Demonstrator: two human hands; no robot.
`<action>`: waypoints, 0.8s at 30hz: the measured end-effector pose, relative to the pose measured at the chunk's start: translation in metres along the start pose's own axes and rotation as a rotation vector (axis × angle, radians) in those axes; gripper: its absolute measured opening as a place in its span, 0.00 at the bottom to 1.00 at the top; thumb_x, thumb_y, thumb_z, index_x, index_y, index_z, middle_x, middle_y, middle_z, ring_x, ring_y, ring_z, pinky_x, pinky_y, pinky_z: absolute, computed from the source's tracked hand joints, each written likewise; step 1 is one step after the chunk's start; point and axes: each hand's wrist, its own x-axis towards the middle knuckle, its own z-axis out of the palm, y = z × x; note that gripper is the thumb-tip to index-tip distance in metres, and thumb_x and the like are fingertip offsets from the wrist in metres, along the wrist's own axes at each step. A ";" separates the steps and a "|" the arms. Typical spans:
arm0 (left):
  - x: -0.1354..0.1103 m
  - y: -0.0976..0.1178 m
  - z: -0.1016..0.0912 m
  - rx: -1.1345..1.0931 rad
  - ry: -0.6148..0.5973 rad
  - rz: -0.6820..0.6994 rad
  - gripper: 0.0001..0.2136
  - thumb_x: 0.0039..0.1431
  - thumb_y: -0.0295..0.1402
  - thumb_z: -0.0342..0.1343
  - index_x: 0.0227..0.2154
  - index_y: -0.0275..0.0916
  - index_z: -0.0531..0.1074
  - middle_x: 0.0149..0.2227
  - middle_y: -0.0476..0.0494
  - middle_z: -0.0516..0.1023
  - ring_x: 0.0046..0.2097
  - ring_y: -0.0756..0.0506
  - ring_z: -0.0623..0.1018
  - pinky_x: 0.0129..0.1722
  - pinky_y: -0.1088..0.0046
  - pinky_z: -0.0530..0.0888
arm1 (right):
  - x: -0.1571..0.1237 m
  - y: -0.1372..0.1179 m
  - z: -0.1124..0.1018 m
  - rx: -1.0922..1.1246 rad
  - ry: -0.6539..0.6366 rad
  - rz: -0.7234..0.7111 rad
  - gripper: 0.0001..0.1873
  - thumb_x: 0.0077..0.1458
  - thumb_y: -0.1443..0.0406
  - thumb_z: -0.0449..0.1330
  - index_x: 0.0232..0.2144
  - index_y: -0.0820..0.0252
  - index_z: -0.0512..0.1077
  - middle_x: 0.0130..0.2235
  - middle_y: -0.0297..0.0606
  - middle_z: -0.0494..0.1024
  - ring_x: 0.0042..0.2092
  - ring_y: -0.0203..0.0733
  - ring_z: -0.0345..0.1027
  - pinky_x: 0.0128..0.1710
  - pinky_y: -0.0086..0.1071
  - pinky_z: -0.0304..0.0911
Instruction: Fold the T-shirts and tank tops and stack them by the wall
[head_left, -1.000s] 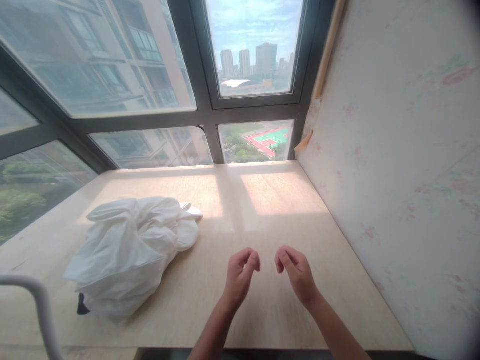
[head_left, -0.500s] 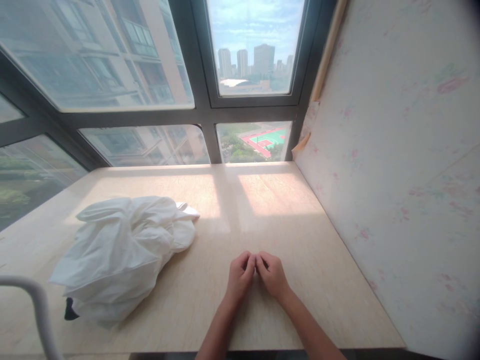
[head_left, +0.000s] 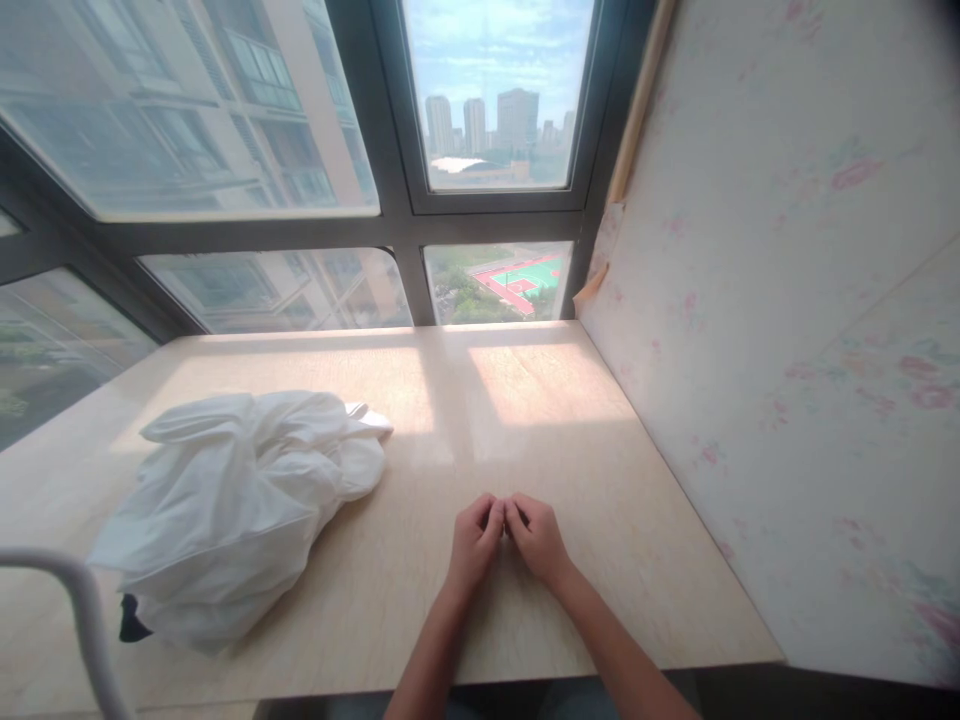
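Note:
My left hand (head_left: 474,545) and my right hand (head_left: 534,538) rest side by side on the light wooden table (head_left: 525,420), near its front edge. Both have their fingers curled under, and the knuckles of the two hands touch. Nothing shows inside either fist. A crumpled white garment (head_left: 240,500) lies in a heap on the left half of the table, well apart from my left hand. A small dark piece (head_left: 129,622) pokes out from under its near left corner.
A papered wall with faint pink flowers (head_left: 787,300) runs along the table's right side. Large windows with dark frames (head_left: 390,225) stand behind the table. A curved white tube (head_left: 82,620) rises at the bottom left corner.
My two hands, apart a second ago, have come together and settled on the table with fingers curled. The view has shifted slightly to the right. The garment has not moved.

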 end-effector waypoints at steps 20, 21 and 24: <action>-0.006 0.008 0.003 0.024 0.021 0.004 0.20 0.65 0.47 0.47 0.22 0.39 0.65 0.22 0.50 0.69 0.27 0.50 0.69 0.28 0.73 0.67 | -0.003 0.001 -0.002 -0.001 -0.028 -0.002 0.22 0.67 0.57 0.47 0.21 0.58 0.62 0.22 0.31 0.66 0.25 0.35 0.59 0.27 0.28 0.51; -0.008 0.011 -0.001 0.034 0.031 0.005 0.20 0.65 0.47 0.46 0.23 0.39 0.67 0.23 0.49 0.71 0.27 0.49 0.71 0.29 0.73 0.69 | -0.003 0.002 -0.001 -0.009 -0.038 -0.007 0.22 0.67 0.57 0.47 0.21 0.58 0.63 0.22 0.31 0.66 0.25 0.35 0.59 0.27 0.28 0.51; -0.011 0.024 -0.036 0.109 0.115 0.011 0.15 0.65 0.45 0.48 0.34 0.39 0.72 0.29 0.46 0.77 0.32 0.46 0.77 0.33 0.70 0.73 | -0.003 0.004 0.001 -0.052 -0.074 -0.040 0.22 0.67 0.57 0.47 0.21 0.58 0.62 0.22 0.31 0.65 0.26 0.35 0.59 0.28 0.29 0.51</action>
